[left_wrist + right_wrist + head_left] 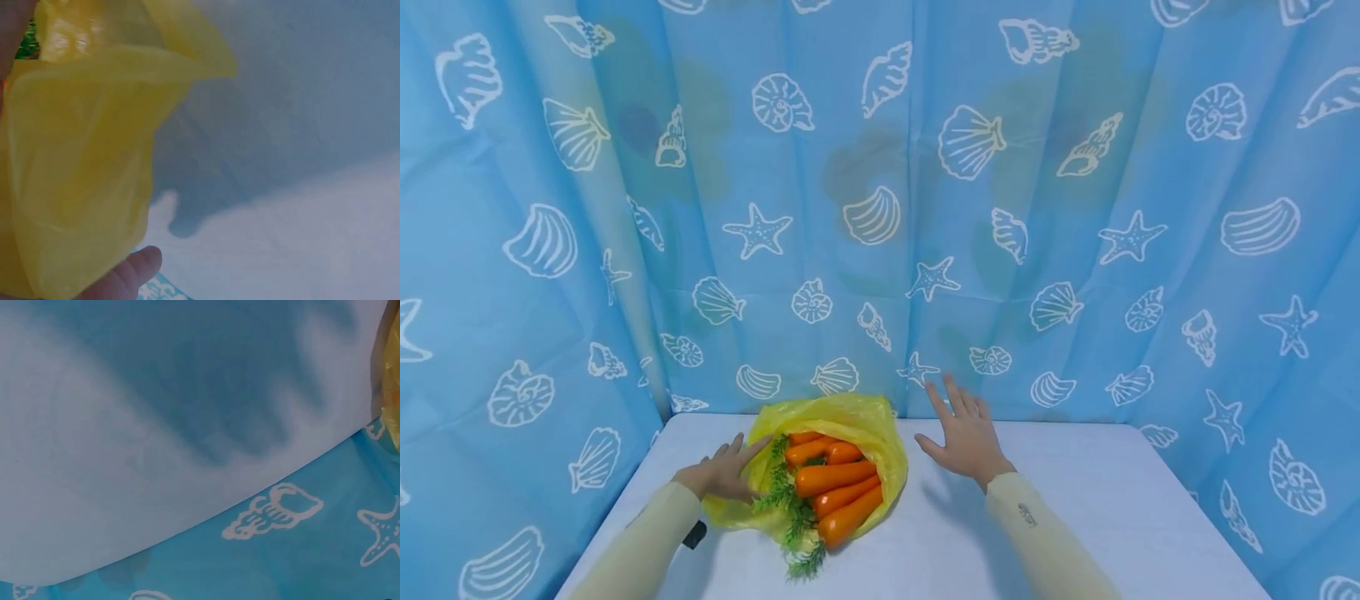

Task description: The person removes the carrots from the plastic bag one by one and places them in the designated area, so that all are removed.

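A yellow plastic bag (891, 450) lies on its side on the white table, its mouth towards me. Several orange carrots (835, 478) with feathery green tops (786, 498) show in the mouth. My left hand (722, 471) is at the bag's left edge, thumb reaching towards the opening and fingers spread outside it. In the left wrist view the bag's wall (81, 156) fills the left side, with a fingertip (147, 259) showing beyond its lower edge. To the right of the bag my right hand (964, 435) hovers over the table, fingers spread and holding nothing.
The white table (1097, 492) ends at a blue curtain (820, 250) printed with white shells and starfish, which surrounds it at the back and sides. A small black object (695, 534) shows beside my left wrist. My right hand's shadow falls on the tabletop.
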Action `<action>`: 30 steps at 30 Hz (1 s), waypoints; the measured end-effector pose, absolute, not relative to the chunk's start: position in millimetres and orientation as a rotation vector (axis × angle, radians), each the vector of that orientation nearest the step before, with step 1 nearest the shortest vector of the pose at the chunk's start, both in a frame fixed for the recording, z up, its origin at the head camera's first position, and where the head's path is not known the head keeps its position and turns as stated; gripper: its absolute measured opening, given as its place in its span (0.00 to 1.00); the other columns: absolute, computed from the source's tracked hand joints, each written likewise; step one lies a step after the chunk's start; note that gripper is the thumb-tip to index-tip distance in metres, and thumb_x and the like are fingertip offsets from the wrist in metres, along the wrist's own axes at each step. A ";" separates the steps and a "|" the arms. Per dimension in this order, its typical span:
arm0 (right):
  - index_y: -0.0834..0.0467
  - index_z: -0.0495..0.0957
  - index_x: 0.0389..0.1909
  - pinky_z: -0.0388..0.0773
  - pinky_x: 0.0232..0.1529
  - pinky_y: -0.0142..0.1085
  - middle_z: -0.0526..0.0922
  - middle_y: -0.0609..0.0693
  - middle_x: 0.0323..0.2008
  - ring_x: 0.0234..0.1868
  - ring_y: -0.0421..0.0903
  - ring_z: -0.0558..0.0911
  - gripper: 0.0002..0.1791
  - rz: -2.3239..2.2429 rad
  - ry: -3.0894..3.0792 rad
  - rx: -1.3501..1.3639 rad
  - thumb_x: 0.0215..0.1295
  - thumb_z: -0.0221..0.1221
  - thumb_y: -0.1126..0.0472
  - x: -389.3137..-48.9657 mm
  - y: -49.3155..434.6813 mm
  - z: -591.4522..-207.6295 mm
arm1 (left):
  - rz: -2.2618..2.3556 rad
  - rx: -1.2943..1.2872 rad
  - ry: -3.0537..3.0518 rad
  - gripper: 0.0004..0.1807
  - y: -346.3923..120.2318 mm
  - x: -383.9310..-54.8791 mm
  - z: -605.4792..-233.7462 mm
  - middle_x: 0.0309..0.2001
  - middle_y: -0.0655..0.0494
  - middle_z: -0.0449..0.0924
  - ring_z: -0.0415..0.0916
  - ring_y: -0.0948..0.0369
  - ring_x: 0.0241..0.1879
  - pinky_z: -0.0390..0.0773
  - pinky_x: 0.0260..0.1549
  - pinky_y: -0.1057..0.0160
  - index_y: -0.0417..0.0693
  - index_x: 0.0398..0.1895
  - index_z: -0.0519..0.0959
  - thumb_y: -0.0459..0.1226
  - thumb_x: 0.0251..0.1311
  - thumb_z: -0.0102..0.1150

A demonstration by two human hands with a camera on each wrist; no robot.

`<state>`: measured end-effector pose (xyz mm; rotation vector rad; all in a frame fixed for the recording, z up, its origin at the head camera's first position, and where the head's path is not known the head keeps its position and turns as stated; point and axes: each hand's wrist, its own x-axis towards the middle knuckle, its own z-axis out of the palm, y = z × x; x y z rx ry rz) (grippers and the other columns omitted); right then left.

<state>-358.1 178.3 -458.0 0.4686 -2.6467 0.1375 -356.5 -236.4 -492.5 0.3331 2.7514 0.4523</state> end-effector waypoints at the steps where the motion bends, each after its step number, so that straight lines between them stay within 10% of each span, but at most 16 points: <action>1: 0.46 0.47 0.72 0.57 0.63 0.61 0.41 0.53 0.74 0.67 0.59 0.60 0.46 0.140 -2.650 0.476 0.56 0.51 0.33 -358.4 175.9 -458.2 | 0.453 0.323 2.747 0.55 -236.4 -356.5 -493.4 0.72 0.35 0.35 0.39 0.31 0.67 0.44 0.56 0.26 0.67 0.72 0.45 0.52 0.43 0.69; 7: 0.44 0.45 0.72 0.57 0.64 0.59 0.39 0.51 0.74 0.67 0.58 0.61 0.46 0.154 -2.664 0.513 0.56 0.51 0.32 -361.0 165.5 -460.3 | 0.468 0.286 2.749 0.58 -235.9 -355.0 -502.5 0.72 0.36 0.38 0.39 0.31 0.67 0.44 0.55 0.25 0.70 0.71 0.44 0.47 0.39 0.72; 16: 0.45 0.45 0.72 0.57 0.64 0.59 0.40 0.52 0.74 0.68 0.57 0.60 0.46 0.169 -2.654 0.589 0.56 0.50 0.32 -366.2 149.9 -458.8 | 0.374 0.202 2.758 0.63 -229.2 -355.1 -501.4 0.72 0.37 0.42 0.39 0.32 0.68 0.44 0.55 0.25 0.72 0.71 0.46 0.68 0.25 0.67; 30: 0.46 0.46 0.72 0.59 0.64 0.58 0.46 0.55 0.73 0.68 0.56 0.60 0.46 0.190 -2.611 0.650 0.56 0.50 0.32 -361.4 127.1 -473.3 | 0.351 0.146 2.710 0.50 -228.1 -352.3 -498.6 0.72 0.42 0.43 0.39 0.36 0.69 0.49 0.55 0.26 0.65 0.69 0.56 0.56 0.39 0.69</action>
